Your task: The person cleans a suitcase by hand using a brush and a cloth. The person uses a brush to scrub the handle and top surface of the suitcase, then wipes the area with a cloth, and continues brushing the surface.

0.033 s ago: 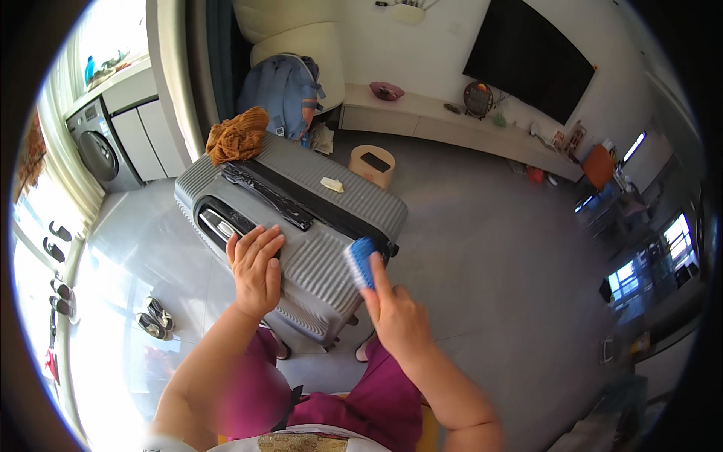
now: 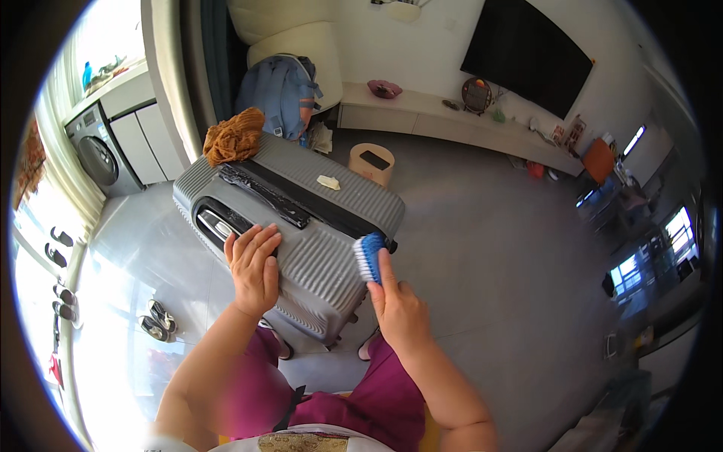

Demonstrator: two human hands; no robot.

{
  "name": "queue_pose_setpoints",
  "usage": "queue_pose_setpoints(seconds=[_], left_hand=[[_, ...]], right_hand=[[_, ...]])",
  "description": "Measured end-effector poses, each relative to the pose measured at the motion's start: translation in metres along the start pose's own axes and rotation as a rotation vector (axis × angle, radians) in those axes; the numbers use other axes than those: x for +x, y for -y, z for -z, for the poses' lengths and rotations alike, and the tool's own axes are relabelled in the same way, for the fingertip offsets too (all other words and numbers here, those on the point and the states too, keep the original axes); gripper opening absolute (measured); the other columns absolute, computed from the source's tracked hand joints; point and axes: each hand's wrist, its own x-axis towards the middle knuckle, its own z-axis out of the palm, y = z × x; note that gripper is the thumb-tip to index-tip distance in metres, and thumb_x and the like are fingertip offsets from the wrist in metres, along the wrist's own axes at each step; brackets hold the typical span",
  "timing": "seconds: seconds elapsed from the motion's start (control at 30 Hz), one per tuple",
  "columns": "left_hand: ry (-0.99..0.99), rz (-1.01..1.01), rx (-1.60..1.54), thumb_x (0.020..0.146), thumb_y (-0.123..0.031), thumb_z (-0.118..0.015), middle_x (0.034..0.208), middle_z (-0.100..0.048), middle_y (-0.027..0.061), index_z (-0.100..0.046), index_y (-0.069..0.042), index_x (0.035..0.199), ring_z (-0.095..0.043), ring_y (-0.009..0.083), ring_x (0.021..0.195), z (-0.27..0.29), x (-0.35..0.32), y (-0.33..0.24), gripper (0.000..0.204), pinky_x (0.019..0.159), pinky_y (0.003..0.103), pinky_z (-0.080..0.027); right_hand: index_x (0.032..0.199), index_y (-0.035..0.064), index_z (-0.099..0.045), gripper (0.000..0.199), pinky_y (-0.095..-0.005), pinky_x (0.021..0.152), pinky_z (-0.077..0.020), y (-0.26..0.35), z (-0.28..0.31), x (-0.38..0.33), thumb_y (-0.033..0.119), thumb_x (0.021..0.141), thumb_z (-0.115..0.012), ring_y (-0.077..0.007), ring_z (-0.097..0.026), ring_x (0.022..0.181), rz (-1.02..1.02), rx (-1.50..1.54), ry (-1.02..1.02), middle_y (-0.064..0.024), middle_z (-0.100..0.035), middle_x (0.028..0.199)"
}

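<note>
A grey ribbed hard-shell suitcase lies in front of me, a dark band running along its upper side. My left hand rests on it beside the recessed handle, fingers stretched and holding nothing. A scrubbing brush with a blue back and white bristles is gripped by my right hand, the index finger laid along it. Its bristles face the suitcase's right edge; whether they touch is unclear. A crumpled brown cloth sits on the far left corner, and a small whitish piece lies on top.
Behind the suitcase stand a beige round bin and a blue backpack on a chair. A low console runs along the wall. Shoes lie on the floor at left, near a washing machine.
The brush in my right hand has shifted slightly right and up toward the suitcase's edge. My left hand stays in place on the suitcase.
</note>
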Motion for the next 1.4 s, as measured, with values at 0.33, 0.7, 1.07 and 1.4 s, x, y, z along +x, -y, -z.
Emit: queue_pose_setpoints(seconds=[0.33, 0.7, 1.07, 1.4], left_hand=[[0.053, -0.009, 0.058, 0.091, -0.018, -0.047, 0.124, -0.061, 0.0099, -0.062, -0.003, 0.113, -0.049, 0.0303, 0.122, -0.007, 0.003, 0.001, 0.031, 0.110, 0.046, -0.019], [0.046, 0.013, 0.147, 0.089, -0.021, -0.053, 0.125, -0.061, 0.0087, -0.061, -0.004, 0.115, -0.049, 0.0303, 0.122, -0.029, 0.004, 0.006, 0.032, 0.110, 0.046, -0.020], [0.035, -0.003, 0.163, 0.090, -0.020, -0.053, 0.125, -0.061, 0.0077, -0.062, -0.005, 0.114, -0.049, 0.0296, 0.122, -0.041, 0.013, 0.009, 0.030, 0.109, 0.045, -0.020], [0.035, -0.007, 0.164, 0.089, -0.021, -0.056, 0.124, -0.062, 0.0065, -0.062, -0.006, 0.114, -0.050, 0.0283, 0.121, -0.038, 0.005, 0.015, 0.029, 0.108, 0.047, -0.021]], right_hand=[[0.145, 0.0074, -0.037, 0.057, -0.0441, 0.051, -0.0491, 0.002, -0.070, -0.054, 0.026, 0.095, -0.055, -0.0326, -0.059, 0.056, -0.248, 0.488, -0.195, -0.0146, -0.059, 0.070], [0.146, 0.0035, -0.033, 0.054, -0.0423, 0.061, -0.0515, 0.033, -0.103, -0.063, 0.024, 0.098, -0.049, -0.0395, -0.065, 0.073, -0.463, 0.775, -0.185, -0.0235, -0.066, 0.086], [0.146, 0.0061, -0.033, 0.050, -0.0434, 0.051, -0.0458, 0.035, -0.111, -0.057, 0.026, 0.101, -0.042, -0.0401, -0.061, 0.061, -0.430, 0.925, -0.309, -0.0228, -0.061, 0.069], [0.146, 0.0078, -0.035, 0.050, -0.0412, 0.060, -0.0488, 0.028, -0.095, -0.040, 0.028, 0.101, -0.043, -0.0387, -0.064, 0.070, -0.471, 0.887, -0.172, -0.0228, -0.064, 0.083]])
